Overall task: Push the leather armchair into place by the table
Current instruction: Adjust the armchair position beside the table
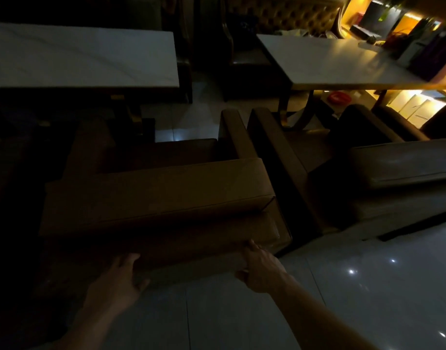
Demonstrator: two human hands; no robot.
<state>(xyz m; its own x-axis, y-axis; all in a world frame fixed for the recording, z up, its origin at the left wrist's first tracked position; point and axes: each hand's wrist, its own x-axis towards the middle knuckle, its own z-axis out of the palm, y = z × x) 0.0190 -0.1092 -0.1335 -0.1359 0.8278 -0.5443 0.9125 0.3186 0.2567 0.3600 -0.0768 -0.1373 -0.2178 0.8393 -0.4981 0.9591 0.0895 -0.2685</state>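
Now, step in hand: both hands are at the back of the leather armchair (153,198), which faces the white-topped bench (83,56) and stands short of it, its seat front near the bench's near edge and a strip of floor (368,286) showing between.
Left hand (116,281): fingers spread and fairly straight, laid flat against the lower back panel toward its left part; it presses and grips nothing.
Right hand (261,267): at the chair's back right corner, low down; the fingers look bent against the panel, but the dim light hides whether they hook an edge or only press.
Where the chair sits: squarely in front of the bench's right half, its right arm just beside the left arm of a second armchair (380,168) that serves the other bench (330,61).
How to push well: I would keep both palms level and push evenly, since the right hand sits at the corner and the left nearer the middle, which could swing the chair leftward.
Risk: the gap to the second armchair is narrow, so any twist may rub the two arms together.
Floor: glossy tile, likely slick, so a steady, low shove should slide it rather than tip it.
Stopping point: probably when the seat front tucks just under the bench's near edge.
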